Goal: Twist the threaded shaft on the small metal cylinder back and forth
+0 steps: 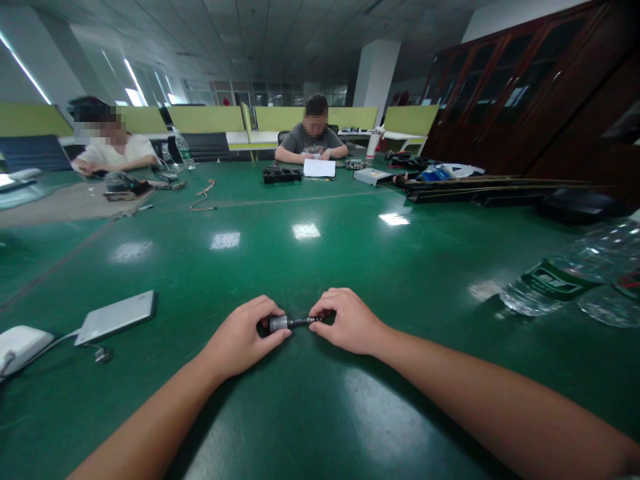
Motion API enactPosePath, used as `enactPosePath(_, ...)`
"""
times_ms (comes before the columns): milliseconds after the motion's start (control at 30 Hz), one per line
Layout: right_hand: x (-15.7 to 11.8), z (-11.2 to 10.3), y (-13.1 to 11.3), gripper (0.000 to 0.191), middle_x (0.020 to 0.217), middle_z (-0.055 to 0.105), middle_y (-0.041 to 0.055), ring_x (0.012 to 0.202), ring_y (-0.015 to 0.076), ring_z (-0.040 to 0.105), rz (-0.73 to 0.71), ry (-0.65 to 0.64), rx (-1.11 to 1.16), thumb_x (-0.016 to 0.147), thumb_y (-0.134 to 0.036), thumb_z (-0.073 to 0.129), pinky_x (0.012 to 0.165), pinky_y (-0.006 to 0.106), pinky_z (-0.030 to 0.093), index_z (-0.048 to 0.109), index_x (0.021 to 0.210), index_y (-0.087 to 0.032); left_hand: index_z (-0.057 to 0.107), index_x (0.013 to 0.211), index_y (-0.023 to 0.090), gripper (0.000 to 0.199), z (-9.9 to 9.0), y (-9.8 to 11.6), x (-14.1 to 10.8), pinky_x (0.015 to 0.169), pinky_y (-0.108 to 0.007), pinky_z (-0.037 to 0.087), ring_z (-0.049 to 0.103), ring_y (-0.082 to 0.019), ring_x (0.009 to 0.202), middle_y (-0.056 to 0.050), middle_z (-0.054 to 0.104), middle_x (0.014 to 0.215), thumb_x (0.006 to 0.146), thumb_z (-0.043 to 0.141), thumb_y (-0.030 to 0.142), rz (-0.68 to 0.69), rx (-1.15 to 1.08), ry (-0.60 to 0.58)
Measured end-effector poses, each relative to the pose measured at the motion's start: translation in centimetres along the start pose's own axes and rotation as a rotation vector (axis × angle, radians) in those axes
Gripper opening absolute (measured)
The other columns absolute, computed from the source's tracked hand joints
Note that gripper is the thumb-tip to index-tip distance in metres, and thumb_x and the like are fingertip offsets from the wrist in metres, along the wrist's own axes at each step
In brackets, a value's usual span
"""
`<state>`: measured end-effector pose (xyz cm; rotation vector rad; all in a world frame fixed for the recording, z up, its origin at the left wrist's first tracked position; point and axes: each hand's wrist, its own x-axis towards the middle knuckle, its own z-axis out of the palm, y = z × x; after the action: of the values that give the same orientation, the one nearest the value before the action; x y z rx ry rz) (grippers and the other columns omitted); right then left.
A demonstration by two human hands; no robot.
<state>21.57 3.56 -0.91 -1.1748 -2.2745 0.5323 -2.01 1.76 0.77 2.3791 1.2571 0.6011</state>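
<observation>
A small tool lies level just above or on the green table, with a grey metallic cylinder (279, 323) at its left end and a thin dark shaft (299, 322) running to the right. My left hand (246, 333) has its thumb and fingers closed round the cylinder. At the other end, my right hand (349, 323) pinches the shaft's tip between thumb and fingertips. Whether a separate small piece sits at that tip is too small to tell.
Around the green table (260, 260) are a silver flat device (117, 317), a white box (23, 348), large water bottles (555, 283), dark long parts (480, 191), a black tray (283, 175) and a twisted cord (204, 195). Two people (314, 137) (117, 150) sit across.
</observation>
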Motion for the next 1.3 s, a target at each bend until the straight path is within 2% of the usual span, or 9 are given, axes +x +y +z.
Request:
enactPosePath(833,0.04,0.13,0.16,0.007,0.074,0.069,-0.0007,0.076,0.0155,0.06,0.018,0.017,-0.009,0.073,-0.023,0.075,0.078,0.032,0.04,0.074,0.08,-0.022,0.064,0.093,0.018,0.015,-0.08,-0.32,-0.06,0.071,-0.03,0.046,0.058,-0.018,0.077,-0.003,0.061,0.086,0.085,0.062,0.031,-0.03,0.002,0.033)
enactPosePath(1100,-0.06,0.04,0.1,0.005,0.07,0.067,0.0,0.067,0.0131,0.058,0.044,0.03,0.05,0.075,-0.022,0.069,0.065,0.027,0.042,0.073,0.077,-0.019,0.065,0.091,0.018,0.015,-0.2,-0.56,0.05,0.07,-0.03,0.046,0.059,-0.018,0.076,-0.003,0.063,0.085,0.084,0.062,0.031,-0.037,0.021,0.062)
enactPosePath(1300,0.08,0.07,0.24,0.008,0.073,0.069,0.0011,0.069,0.0141,0.06,0.044,0.022,0.021,0.078,-0.024,0.069,0.067,0.027,0.043,0.075,0.081,-0.02,0.065,0.092,0.019,0.015,-0.26,-0.63,-0.13,0.07,-0.03,0.046,0.059,-0.018,0.076,-0.002,0.063,0.084,0.084,0.062,0.031,-0.028,0.016,0.062)
